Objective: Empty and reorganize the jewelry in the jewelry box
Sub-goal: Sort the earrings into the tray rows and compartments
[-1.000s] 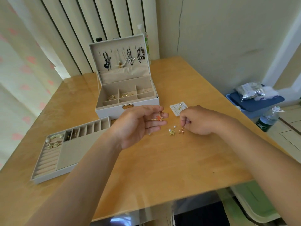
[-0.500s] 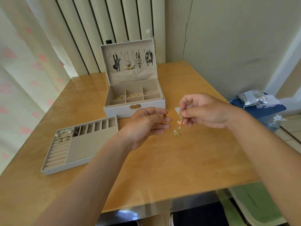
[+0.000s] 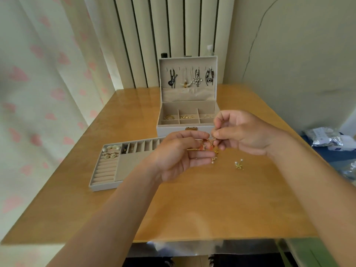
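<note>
Hands now meet above the table (image 3: pixel 212 209), just in front of the open jewelry box (image 3: pixel 169 129). A second ago the right hand (image 3: pixel 244 132) was low on the wood, picking at loose pieces; it has since risen and come across to the left hand (image 3: pixel 179 153), thumb and forefinger pinching a small gold earring (image 3: pixel 212 141). The left hand has barely moved, and its curled fingers hold the orange pieces (image 3: pixel 204 147), which the gold earring almost touches. A flower earring (image 3: pixel 238 165) lies alone on the table to the right. The lift-out tray (image 3: pixel 104 186) sits to the left, a few pieces in its far corner. Sorting looks mid-way: pieces are probably being gathered into one hand before they go into a compartment.
</note>
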